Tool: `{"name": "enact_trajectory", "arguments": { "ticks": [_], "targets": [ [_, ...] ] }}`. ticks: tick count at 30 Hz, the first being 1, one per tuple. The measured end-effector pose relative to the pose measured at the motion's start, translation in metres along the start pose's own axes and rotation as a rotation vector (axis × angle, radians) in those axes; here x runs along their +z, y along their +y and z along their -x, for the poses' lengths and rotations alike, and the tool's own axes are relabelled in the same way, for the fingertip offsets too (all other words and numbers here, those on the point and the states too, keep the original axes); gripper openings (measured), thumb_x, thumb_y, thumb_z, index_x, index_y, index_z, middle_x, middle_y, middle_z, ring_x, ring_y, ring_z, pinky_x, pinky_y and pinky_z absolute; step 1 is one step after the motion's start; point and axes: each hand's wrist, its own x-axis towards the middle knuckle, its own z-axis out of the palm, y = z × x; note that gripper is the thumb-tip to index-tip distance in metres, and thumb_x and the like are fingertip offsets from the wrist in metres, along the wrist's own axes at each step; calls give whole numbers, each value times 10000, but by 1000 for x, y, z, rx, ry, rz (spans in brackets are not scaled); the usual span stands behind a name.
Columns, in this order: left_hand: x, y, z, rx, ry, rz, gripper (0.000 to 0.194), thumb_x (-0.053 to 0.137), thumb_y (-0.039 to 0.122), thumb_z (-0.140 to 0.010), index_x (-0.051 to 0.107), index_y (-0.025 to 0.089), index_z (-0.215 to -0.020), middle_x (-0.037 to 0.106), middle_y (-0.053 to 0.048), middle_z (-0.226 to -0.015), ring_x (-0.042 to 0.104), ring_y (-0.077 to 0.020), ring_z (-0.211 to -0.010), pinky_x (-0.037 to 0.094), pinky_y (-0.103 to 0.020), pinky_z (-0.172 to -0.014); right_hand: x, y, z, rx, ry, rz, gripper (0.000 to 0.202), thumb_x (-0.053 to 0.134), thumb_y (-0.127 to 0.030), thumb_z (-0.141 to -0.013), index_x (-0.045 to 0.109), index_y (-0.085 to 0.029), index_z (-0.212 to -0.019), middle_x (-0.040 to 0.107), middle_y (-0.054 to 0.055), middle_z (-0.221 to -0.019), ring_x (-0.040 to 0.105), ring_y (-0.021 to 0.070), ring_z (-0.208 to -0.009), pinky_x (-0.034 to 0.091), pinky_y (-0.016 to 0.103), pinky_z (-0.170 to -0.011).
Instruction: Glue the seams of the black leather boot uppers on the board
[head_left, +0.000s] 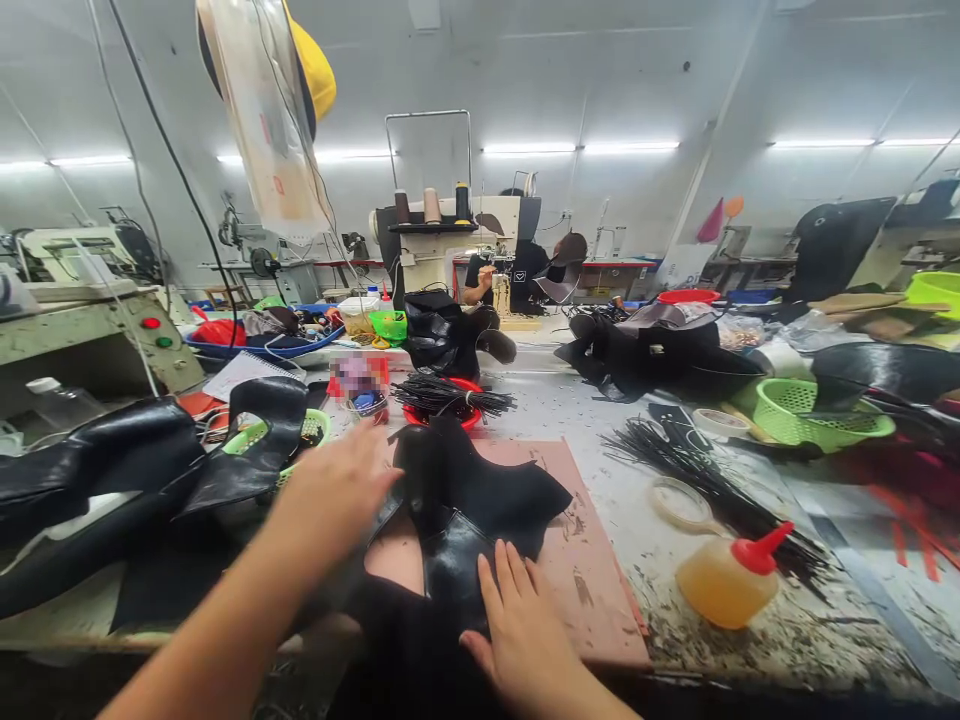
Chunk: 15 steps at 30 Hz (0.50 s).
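A black leather piece (457,550) with a cut-out lies in front of me on a pinkish board (592,580). My right hand (521,610) rests flat on the leather, its fingers stretched out over the shiny part. My left hand (337,490) is over the left edge of the leather, smeared by motion, so its fingers do not show clearly. I cannot tell whether it touches the leather. Just behind the piece, a red basket (442,415) carries a tied bundle of thin black strips (450,395).
Black leather pieces (97,460) are heaped at the left near a green basket (319,425). To the right are a glue bottle (727,580) with a red nozzle, a tape roll (682,505) and loose black strips (675,460). Opposite, a person works at a sewing machine (465,240).
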Motion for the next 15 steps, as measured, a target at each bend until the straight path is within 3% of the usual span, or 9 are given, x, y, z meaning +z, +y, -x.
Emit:
{"name": "enact_trajectory", "arguments": {
  "ticks": [3,6,8,10,12,15],
  "targets": [
    [44,60,31,173,-248,441,522,387,403,-860,329,219,-1346,188,-84,-1464,225,-248,-1321,296,-418,-1041,-4,7,1,77,82,-45,546,346,-417,-873,380,-129,-1336,320,177,-1395,302,333,-1279,291,490,-1013],
    [99,85,50,141,-463,367,597,393,397,-863,269,109,-1371,132,-158,-1449,108,-297,-1333,196,-515,-1066,-16,33,0,189,97,15,536,353,-379,-874,379,-103,-1333,286,199,-1403,278,341,-1286,269,491,-1021],
    [121,85,48,253,-494,228,594,400,387,-862,276,101,-1367,152,-163,-1440,96,-304,-1332,141,-541,-1071,-22,53,-5,171,69,49,595,343,-442,-869,347,-87,-1346,245,217,-1410,236,353,-1297,214,519,-1033],
    [130,84,37,373,-466,92,575,379,391,-872,278,118,-1368,175,-150,-1437,123,-296,-1331,159,-531,-1070,-26,71,-17,128,44,69,581,301,-450,-881,325,-120,-1359,239,186,-1422,229,328,-1307,173,517,-1046],
    [134,90,25,406,-427,-23,565,385,376,-872,296,107,-1360,218,-167,-1424,180,-316,-1319,248,-523,-1039,-30,83,-35,149,39,89,521,282,-386,-893,330,-160,-1360,251,140,-1431,247,299,-1308,157,507,-1052],
    [142,115,17,383,-389,-111,523,513,307,-802,460,69,-1265,412,-237,-1314,374,-394,-1213,412,-522,-889,-35,91,-67,211,58,91,519,321,-299,-860,330,-163,-1361,283,112,-1428,269,292,-1302,169,507,-1045]
  ]
}}
